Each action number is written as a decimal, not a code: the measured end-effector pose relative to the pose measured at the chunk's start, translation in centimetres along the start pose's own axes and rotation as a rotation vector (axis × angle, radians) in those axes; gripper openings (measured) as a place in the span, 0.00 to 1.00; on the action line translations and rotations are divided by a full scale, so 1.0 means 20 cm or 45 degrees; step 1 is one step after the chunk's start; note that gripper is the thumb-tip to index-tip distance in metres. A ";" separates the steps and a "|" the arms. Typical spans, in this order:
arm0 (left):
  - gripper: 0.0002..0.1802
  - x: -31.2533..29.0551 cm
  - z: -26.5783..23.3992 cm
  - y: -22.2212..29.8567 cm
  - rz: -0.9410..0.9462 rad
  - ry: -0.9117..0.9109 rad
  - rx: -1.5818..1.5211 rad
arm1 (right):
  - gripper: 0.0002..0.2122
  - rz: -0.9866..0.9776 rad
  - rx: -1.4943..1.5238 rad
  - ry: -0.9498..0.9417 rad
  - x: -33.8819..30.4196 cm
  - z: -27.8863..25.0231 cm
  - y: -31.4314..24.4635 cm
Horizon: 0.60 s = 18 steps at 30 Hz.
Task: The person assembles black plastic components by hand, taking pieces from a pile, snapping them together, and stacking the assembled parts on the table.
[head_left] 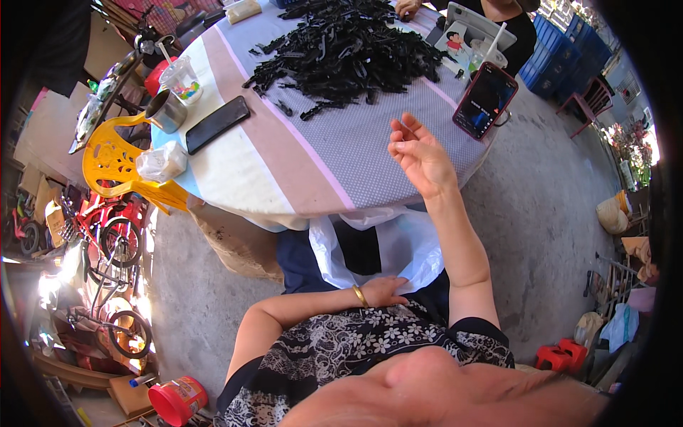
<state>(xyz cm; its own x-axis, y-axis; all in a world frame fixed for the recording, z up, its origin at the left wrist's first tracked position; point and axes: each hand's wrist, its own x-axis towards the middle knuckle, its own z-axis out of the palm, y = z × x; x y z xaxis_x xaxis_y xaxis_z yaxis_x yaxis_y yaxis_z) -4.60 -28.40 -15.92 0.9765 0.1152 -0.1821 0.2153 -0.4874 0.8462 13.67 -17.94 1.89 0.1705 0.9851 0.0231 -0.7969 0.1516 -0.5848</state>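
My left hand (385, 291), with a gold bangle at the wrist, is at my lap, its fingers closed on the near rim of a white plastic bag (428, 249). The bag hangs wide between me and the round table, and something black shows inside it. Above the table's near right edge I hold up my right hand (425, 158); its fingers are loosely bent and apart, with nothing visible in them. Beyond it, a large heap of thin black plastic pieces (348, 53) covers the far middle of the table, with a few strays at its near side.
A striped tablecloth (263, 156) covers the table. At right stands a lit phone (486, 100); at left lie a dark phone (218, 124), a metal mug (166, 111) and a plastic cup (182, 82). A yellow chair (107, 160) is beside the table. Another person's hand (408, 8) rests beyond the heap.
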 end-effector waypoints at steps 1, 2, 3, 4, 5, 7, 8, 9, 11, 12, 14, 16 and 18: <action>0.32 0.00 0.00 0.00 0.001 0.003 0.001 | 0.19 0.001 0.001 -0.004 0.00 0.00 0.00; 0.32 0.00 0.00 -0.01 0.003 0.000 -0.005 | 0.19 0.001 -0.001 -0.007 0.00 0.00 0.00; 0.32 0.00 0.00 -0.01 0.006 -0.004 -0.011 | 0.19 0.002 0.001 0.001 -0.01 0.00 0.01; 0.32 0.01 0.00 -0.01 0.006 -0.002 -0.010 | 0.18 0.003 0.004 0.008 -0.01 0.00 0.01; 0.32 0.01 0.00 -0.01 0.001 -0.010 -0.011 | 0.18 0.003 0.002 0.006 -0.01 0.00 0.01; 0.31 0.01 0.00 -0.01 -0.007 -0.015 -0.012 | 0.17 0.014 0.020 -0.033 -0.01 0.00 0.02; 0.31 0.01 0.01 -0.03 0.005 -0.006 -0.003 | 0.17 0.014 0.020 -0.036 -0.01 0.00 0.02; 0.31 0.01 0.01 -0.03 0.018 0.002 0.006 | 0.16 0.014 0.022 -0.042 -0.02 0.00 0.02; 0.31 0.01 0.01 -0.02 0.012 -0.007 0.003 | 0.16 0.013 0.022 -0.049 -0.02 -0.01 0.02; 0.31 0.01 0.00 -0.01 0.005 -0.019 -0.002 | 0.16 0.017 0.021 -0.065 -0.02 -0.01 0.03; 0.32 0.01 -0.01 0.01 -0.031 -0.059 0.007 | 0.16 0.021 0.020 -0.081 -0.03 -0.02 0.02; 0.32 0.01 -0.02 0.01 -0.071 -0.093 0.014 | 0.16 0.031 -0.006 -0.068 -0.05 0.00 0.01; 0.32 0.01 -0.02 0.02 -0.081 -0.108 0.016 | 0.17 -0.010 -0.086 -0.074 -0.06 -0.01 0.01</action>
<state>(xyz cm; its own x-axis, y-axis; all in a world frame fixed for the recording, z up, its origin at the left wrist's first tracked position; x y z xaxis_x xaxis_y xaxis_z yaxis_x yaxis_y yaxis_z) -4.37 -28.20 -15.49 0.9579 0.0732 -0.2776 0.2767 -0.4923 0.8253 13.38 -19.13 1.56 0.1408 0.9873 0.0740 -0.7546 0.1555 -0.6375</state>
